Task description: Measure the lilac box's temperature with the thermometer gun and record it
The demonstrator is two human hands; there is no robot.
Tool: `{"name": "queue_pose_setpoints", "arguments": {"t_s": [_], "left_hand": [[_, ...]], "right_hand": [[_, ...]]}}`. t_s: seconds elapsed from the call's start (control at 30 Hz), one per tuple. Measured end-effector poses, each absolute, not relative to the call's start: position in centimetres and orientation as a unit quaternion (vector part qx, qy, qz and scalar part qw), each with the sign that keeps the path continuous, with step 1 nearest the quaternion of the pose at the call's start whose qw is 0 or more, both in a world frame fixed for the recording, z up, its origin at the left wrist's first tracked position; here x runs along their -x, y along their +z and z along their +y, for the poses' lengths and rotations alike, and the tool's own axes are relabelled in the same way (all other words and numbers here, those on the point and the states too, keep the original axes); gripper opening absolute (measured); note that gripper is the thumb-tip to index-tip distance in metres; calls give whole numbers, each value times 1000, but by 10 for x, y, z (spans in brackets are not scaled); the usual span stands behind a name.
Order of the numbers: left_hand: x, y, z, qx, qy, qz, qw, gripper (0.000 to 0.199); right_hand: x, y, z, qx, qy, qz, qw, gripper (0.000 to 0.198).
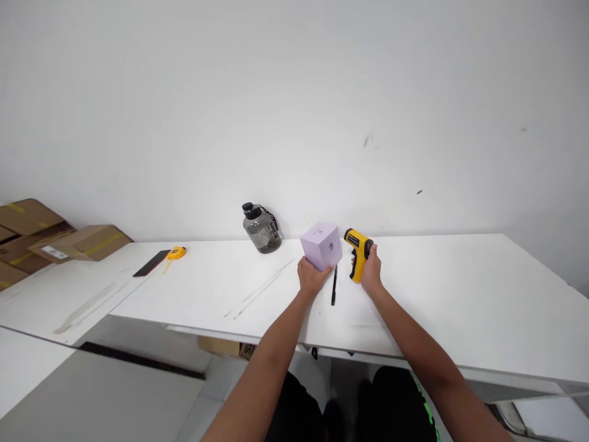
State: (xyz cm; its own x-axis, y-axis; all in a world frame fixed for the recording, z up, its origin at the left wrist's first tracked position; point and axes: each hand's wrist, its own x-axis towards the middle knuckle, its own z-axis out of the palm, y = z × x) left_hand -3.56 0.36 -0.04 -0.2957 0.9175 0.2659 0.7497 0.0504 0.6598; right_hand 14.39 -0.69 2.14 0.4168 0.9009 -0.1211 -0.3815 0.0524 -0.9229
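My left hand grips the lower front of a pale lilac box, thumb on one side and fingers on the other. The box bears a small dark logo on its right face and a gold mark on top. To its right, my right hand is wrapped round a yellow and black infrared thermometer, shaped like a pistol and angled up to the left. Between the hands a black pen lies on the white table. Whether the box touches the tabletop I cannot tell.
A grey see-through jug with a black lid stands against the wall, left of the box. Farther left lie a yellow tape measure and a flat dark strip. Cardboard boxes crowd the far left end.
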Motion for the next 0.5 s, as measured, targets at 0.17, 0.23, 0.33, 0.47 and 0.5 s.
{"name": "queue_pose_setpoints", "arguments": {"t_s": [0.17,0.23,0.33,0.47,0.5], "left_hand": [[36,2,6,-555,356,740,135,91],[36,3,6,-551,358,742,135,87],[34,5,4,-559,357,736,136,88],[33,7,-1,-569,349,734,125,88],[33,7,-2,-576,349,730,118,87]], "right_hand": [[-134,21,-7,417,558,-257,669,80],[-133,16,-12,378,597,-277,650,81],[-134,14,-17,371,612,-311,625,82],[-140,17,-20,415,583,-337,612,85],[-141,18,-20,422,578,-340,610,85]]}}
